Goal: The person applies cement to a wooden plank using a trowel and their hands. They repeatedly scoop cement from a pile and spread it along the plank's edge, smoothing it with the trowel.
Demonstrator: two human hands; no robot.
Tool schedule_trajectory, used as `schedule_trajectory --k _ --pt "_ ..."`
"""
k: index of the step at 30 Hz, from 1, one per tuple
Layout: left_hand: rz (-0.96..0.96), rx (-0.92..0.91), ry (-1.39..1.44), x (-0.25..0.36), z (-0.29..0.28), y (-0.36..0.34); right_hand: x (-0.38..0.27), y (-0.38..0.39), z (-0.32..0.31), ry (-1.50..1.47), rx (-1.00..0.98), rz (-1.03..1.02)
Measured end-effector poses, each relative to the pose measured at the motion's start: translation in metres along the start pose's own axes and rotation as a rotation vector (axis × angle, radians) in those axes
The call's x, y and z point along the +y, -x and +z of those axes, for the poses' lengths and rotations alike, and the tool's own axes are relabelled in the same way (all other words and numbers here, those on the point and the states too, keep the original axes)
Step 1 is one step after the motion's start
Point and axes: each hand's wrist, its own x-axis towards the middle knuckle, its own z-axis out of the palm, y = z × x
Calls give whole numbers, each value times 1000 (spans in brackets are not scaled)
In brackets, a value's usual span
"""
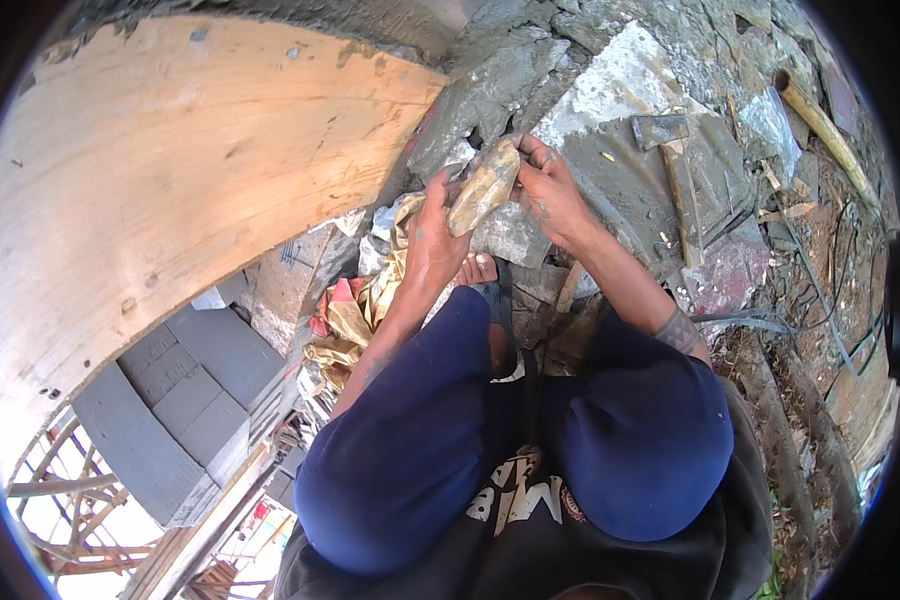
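Note:
Between both hands, a little above the rubble, is an oblong tan stone (485, 187) with grey smears, tilted with its upper end to the right. My left hand (435, 215) is closed on its lower left side, fingers partly hidden behind it. At the stone's upper right end, my right hand (550, 185) pinches it between thumb and fingers. To the right of that hand, a hammer (682, 195) with a wooden handle lies on a grey mortar-covered slab (610, 175). Crumpled gold and red wrapping (355, 320) lies below my left hand.
A large plywood sheet (220, 130) slants in on the left, with grey blocks (175, 400) below it. A bamboo piece (825, 135), cables (820, 285) and broken stone lie to the right. My bent knees (400, 440) and sandalled foot (480, 272) are close below my hands.

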Motion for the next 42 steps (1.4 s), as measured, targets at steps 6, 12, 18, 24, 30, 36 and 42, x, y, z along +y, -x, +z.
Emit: schedule_trajectory --k 6,12,18,24,30,36,42 --pt "119 -186 -219 62 -20 -19 10 -8 -27 144 168 -261" --pt "145 -226 -329 78 -34 -52 1 -7 -12 235 62 -294" --pt "363 -237 -845 119 -35 -81 14 -20 -21 600 9 -571" --pt "433 -310 -1038 171 -55 -165 -14 -81 -4 427 -42 -708" --pt "737 -185 -1116 193 -44 -186 -74 -109 -19 -221 -172 -186" --pt "629 -258 -937 183 -27 -185 -73 -119 -39 -492 -205 -204" --pt "547 -192 -1015 188 -35 -190 -72 -109 -28 -560 -274 -193"
